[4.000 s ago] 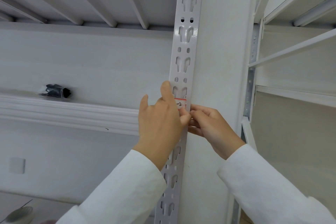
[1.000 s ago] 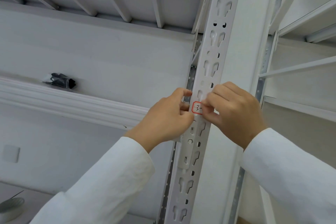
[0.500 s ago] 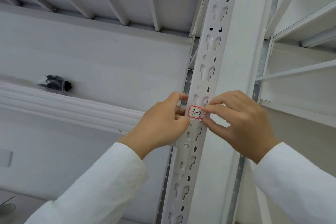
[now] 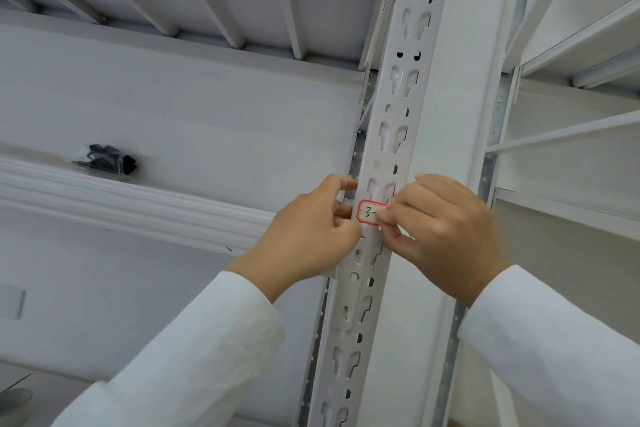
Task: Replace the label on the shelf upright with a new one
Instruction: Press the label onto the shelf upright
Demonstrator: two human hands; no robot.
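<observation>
The right hand [image 4: 443, 236] has slid back over the red-edged label [image 4: 367, 212] on the shelf upright [image 4: 391, 135], pinching its end while the left hand [image 4: 311, 236] pinches the other, so it looks nearly stuck down.

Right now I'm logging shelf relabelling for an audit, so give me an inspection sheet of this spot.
Surface: white slotted shelf upright, bare apart from the label.
Job's things: red-bordered label on the upright, handwriting partly covered.
Clutter: dark bagged item on the ledge at left.
Grips: left hand at the label's left edge; right hand pressing fingertips on its right part.
Cables: nothing seen.
Surroundings: white wall, more shelving at right.
</observation>
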